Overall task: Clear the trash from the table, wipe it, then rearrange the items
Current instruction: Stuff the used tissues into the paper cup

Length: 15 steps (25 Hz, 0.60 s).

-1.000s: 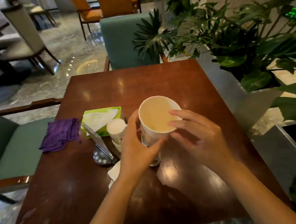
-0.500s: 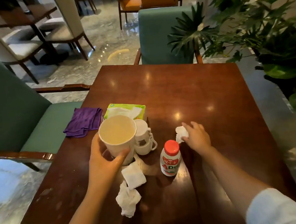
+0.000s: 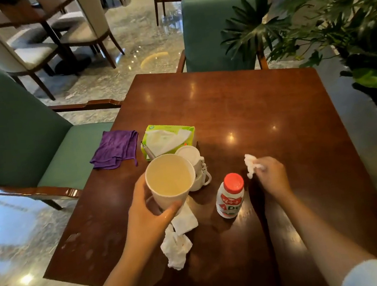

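On the dark polished wooden table (image 3: pixel 237 106), the left hand (image 3: pixel 144 218) has its grip curled round a wide white paper cup (image 3: pixel 170 179), held at about 8 o'clock. The right hand (image 3: pixel 271 176) pinches a crumpled white tissue (image 3: pixel 250 163) at 4 o'clock. A red-capped white plastic bottle (image 3: pixel 230 196) stands between the hands. More crumpled white tissues (image 3: pixel 178 240) lie at 6 o'clock.

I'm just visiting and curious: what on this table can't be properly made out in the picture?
Head view only:
- White lidded jug: mostly hidden behind the white paper cup held by the left hand.
- Metal tool by the green tissue pack: only its tip shows past the cup.
- Red-capped white bottle: label partly turned away.
- Crumpled tissue: partly inside the right hand.
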{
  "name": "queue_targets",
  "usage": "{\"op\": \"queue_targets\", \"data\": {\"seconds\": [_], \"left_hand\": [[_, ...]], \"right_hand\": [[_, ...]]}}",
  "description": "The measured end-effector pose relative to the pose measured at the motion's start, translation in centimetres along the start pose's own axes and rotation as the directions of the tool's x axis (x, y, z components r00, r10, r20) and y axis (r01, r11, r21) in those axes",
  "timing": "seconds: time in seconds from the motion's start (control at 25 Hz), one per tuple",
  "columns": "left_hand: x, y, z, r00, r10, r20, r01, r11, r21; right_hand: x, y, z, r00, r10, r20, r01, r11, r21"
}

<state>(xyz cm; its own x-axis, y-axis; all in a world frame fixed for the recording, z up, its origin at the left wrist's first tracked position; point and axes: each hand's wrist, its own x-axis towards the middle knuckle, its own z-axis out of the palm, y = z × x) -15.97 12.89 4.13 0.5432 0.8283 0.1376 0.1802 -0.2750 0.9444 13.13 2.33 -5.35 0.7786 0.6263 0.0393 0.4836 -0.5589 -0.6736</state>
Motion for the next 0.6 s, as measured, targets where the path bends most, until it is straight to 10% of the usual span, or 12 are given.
{"op": "queue_targets", "data": {"seconds": [0.2, 0.6], "left_hand": [[-0.3, -0.4, 0.9, 0.998, 0.016, 0.066, -0.018, 0.999, 0.032], [-1.5, -0.6, -0.2, 0.995, 0.065, 0.073, -0.065, 0.998, -0.003]], "right_hand": [[-4.0, -11.3, -7.3, 0.880, -0.388, -0.273, 0.431, 0.895, 0.116], [-11.6, -19.1, -4.6, 0.725, -0.670, 0.158, 0.682, 0.730, -0.037]]}}
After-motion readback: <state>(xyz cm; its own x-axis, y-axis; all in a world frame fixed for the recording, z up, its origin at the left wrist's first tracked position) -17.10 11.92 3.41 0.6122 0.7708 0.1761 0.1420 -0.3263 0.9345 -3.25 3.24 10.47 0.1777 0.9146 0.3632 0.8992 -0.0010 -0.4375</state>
